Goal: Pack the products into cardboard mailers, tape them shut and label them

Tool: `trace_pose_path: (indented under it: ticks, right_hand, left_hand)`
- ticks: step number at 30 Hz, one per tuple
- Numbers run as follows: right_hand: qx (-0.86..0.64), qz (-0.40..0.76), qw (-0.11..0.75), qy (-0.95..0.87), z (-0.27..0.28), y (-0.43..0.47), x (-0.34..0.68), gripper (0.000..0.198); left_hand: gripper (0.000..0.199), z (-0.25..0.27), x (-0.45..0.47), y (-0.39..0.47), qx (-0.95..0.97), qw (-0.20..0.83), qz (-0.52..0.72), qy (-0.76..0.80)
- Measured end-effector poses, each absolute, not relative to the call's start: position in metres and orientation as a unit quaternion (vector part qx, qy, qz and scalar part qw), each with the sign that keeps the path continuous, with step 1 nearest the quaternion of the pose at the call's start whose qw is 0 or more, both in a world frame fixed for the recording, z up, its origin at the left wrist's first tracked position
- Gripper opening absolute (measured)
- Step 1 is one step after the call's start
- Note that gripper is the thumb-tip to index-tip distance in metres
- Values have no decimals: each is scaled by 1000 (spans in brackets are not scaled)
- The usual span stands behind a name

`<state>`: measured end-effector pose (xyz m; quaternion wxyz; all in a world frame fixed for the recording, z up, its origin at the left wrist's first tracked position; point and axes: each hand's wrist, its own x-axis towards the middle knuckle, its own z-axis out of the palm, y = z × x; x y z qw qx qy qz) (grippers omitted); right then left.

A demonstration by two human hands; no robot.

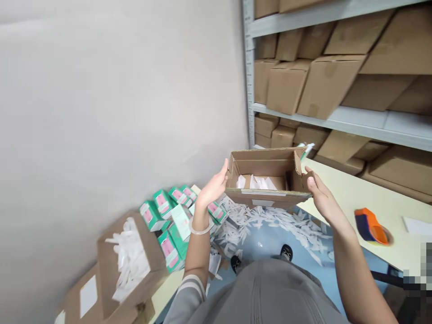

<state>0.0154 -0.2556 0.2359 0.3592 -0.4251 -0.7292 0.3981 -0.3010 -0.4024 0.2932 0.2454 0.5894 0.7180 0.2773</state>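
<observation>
An open cardboard box point(266, 155) is held up in front of me, between my two hands. My left hand point(214, 186) presses flat against its left end, with a pale bracelet on that wrist. On the right end, my right hand point(319, 193) grips the box, thumb at the rim near a folded flap. Some white paper pieces point(259, 183) lie on the bottom inside. A white label point(263, 203) shows on the near outer side.
Shelves point(337, 119) stacked with brown cartons stand ahead right. A pale table point(378, 193) carries an orange tape dispenser point(373, 227). Green-and-white boxes point(170, 249) and a carton of white items point(131, 252) sit at left. Paper scraps point(241, 218) litter the blue floor.
</observation>
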Motion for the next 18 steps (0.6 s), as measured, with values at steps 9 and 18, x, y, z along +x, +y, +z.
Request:
trace_pose_path:
  ticks: [9,18]
  right_hand:
    - [-557,359,420,-619,206,-158,177,63]
    - [-596,353,470,-547,172,-110,248,65]
  left_hand:
    - [68,267,-166,-200,685,305,241,617]
    - [70,222,-89,-83,722,318,209,577]
